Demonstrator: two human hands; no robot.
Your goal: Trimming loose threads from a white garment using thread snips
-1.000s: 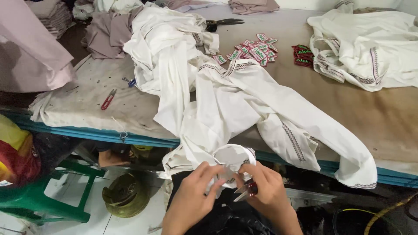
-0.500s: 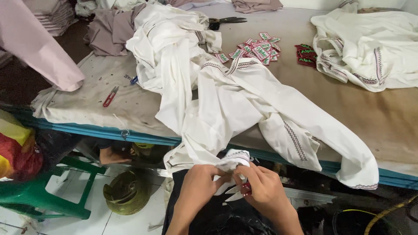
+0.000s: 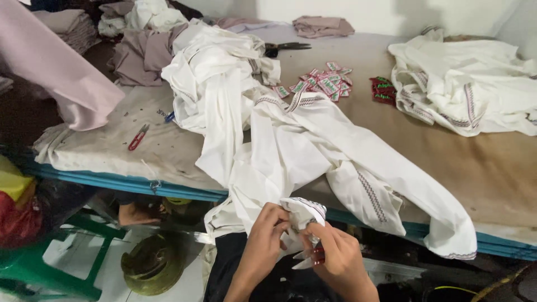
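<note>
My left hand [image 3: 263,246] pinches the trimmed cuff of a white shirt [image 3: 313,151], just below the table edge [image 3: 168,187], where the shirt hangs off the table. My right hand [image 3: 335,260] is closed around a small red-handled snipper [image 3: 310,258], its blades seemingly touching the cuff, though the view is too tight to be sure. On the table, a red clipper [image 3: 138,137] lies left of the shirt, a scatter of labels [image 3: 321,84] behind it, and another white garment [image 3: 464,89] far to its right.
</note>
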